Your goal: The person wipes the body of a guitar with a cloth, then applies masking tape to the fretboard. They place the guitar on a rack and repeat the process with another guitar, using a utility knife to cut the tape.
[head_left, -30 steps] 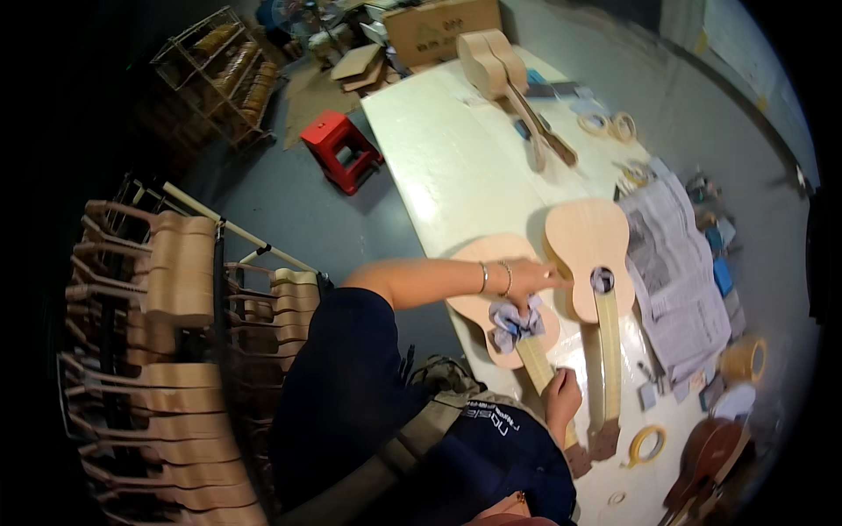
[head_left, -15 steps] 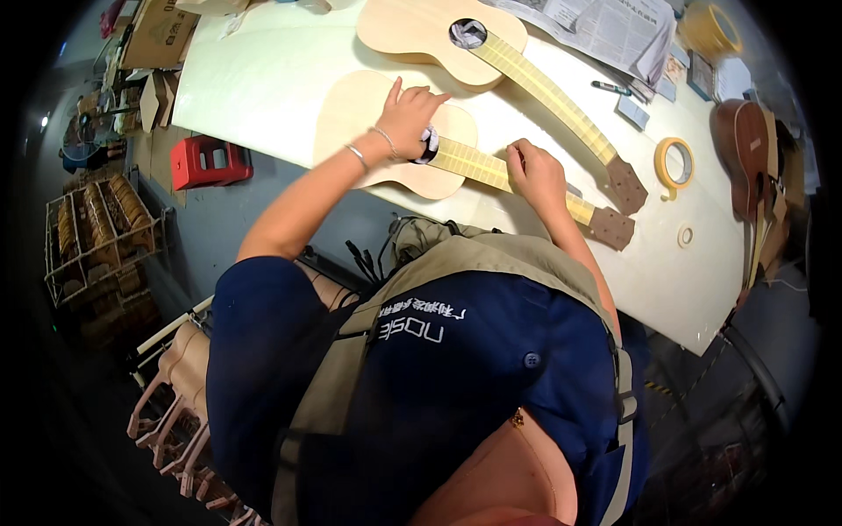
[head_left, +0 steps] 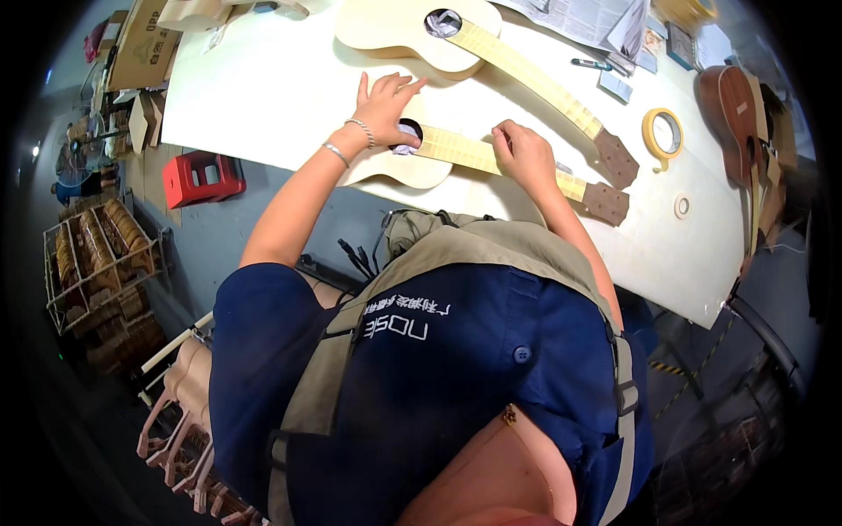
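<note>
An unfinished pale ukulele (head_left: 421, 177) lies near the table's front edge, yellowish tape covering its fretboard and its dark brown headstock (head_left: 605, 203) to the right. My left hand (head_left: 381, 114) is over its body with fingers spread, the thumb at the soundhole, where crumpled paper (head_left: 404, 149) shows. My right hand (head_left: 529, 159) is closed over the taped neck. A slim grey end sticks out beside that hand, but what the fingers grip is hidden. Behind lies a second pale ukulele (head_left: 377, 35), also taped along its fretboard and with paper in its soundhole.
A yellow tape roll (head_left: 662, 136) and a smaller roll (head_left: 681, 206) lie on the white table (head_left: 671, 272) at right. Newspaper (head_left: 579, 22), a marker (head_left: 591, 64) and a reddish-brown ukulele (head_left: 730, 114) are farther off. A red stool (head_left: 203, 178) stands on the floor at left.
The whole view has shifted slightly. My left hand's fingers have lifted and spread, and its thumb now shows at the soundhole. My right hand stays closed over the neck.
</note>
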A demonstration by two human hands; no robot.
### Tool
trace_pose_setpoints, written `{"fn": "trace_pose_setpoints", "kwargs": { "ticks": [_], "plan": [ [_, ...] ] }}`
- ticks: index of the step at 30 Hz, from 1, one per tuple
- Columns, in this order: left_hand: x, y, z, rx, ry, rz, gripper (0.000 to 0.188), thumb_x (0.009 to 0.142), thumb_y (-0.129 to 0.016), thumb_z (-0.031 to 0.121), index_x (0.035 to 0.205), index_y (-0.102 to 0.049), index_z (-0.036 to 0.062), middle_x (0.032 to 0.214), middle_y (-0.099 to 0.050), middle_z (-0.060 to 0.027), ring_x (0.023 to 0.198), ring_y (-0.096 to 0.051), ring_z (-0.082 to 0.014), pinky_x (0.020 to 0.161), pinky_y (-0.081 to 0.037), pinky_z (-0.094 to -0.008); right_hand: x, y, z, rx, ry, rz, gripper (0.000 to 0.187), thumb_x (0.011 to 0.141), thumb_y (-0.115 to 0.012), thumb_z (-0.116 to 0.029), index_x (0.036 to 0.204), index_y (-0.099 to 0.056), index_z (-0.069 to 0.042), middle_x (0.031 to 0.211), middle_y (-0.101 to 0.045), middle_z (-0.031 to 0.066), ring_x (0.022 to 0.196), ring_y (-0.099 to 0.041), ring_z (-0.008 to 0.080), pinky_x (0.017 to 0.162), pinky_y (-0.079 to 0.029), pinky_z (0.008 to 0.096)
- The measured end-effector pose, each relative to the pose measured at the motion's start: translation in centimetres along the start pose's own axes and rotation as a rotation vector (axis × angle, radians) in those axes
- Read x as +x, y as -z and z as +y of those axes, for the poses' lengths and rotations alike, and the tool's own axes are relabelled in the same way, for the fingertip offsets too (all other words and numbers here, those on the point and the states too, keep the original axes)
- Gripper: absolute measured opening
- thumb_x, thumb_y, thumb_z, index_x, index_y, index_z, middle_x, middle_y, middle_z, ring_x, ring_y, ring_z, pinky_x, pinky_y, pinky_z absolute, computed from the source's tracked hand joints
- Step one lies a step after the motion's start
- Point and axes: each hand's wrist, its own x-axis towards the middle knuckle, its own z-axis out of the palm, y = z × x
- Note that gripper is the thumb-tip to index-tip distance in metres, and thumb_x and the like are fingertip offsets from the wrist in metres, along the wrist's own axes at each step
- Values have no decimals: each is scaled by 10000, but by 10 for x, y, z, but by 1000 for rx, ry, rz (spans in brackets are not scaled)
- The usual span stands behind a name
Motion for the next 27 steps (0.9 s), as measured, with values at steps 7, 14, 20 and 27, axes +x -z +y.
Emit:
{"fn": "trace_pose_setpoints", "kwargs": {
  "ticks": [7,14,20,27],
  "plan": [
    [79,25,13,-312,-322,352,302,866,-578,242,1125,-619,92,1157,-601,-91,1085,-520,-249,964,-383,-360,-66,19,-15,697,-172,-260,200,864,-623,-176,954,-619,2,881,-654,81,783,-619,157,666,-493,269],
    [180,31,118,188,-371,-394,566,759,-672,461,1201,-562,125,1040,-650,-33,1046,-578,-244,1092,-70,-567,-55,-33,-3,2131,-852,-23,391,942,-515,-173,1270,-422,17,1135,-541,153,1057,-564,221,1004,-452,326],
    [208,114,55,-278,-473,-45,560,732,-762,318,1144,-535,14,901,-647,-103,855,-634,-208,722,-504,-343,-62,22,0,1403,-695,364,347,882,-583,-153,1183,-512,4,1108,-597,156,1027,-565,202,831,-498,331],
    [72,236,20,-1087,-646,470,335,880,-564,53,1184,-435,0,972,-597,-109,880,-607,-210,848,-494,-339,-36,138,-89,1370,336,910,307,859,-481,-82,1151,-405,-27,872,-518,83,780,-524,187,784,-444,378]
  ]
}}
